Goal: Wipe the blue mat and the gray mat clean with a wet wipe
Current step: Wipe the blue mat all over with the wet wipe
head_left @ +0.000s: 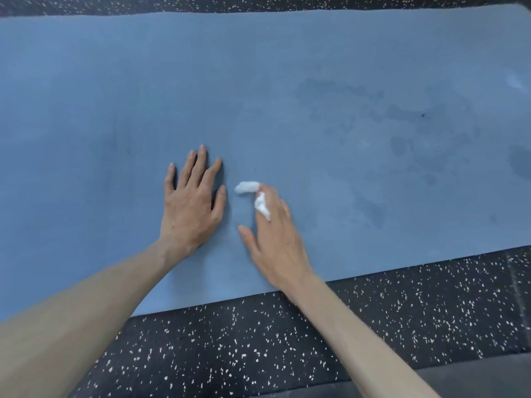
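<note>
The wet wipe [249, 187] is lying bunched up on the blue mat [258, 81], near the mat's closer edge, with part of it showing white between the fingers of the right hand [275, 239]. That hand is pressing the wipe down against the mat, its grip loosely wrapping around the wad while the thumb is pointing out to the left; motion blur is softening the fingertips. The left hand [191, 208] is resting flat on the mat just beside the wipe, its grip relaxed, fingers straight and spread, holding nothing. Darker damp patches [402, 124] are showing on the mat's right half, well apart from both hands. The mat is lying on a black speckled floor [258, 340]. A dark gray surface [474, 377] is peeking in at the bottom right corner.
</note>
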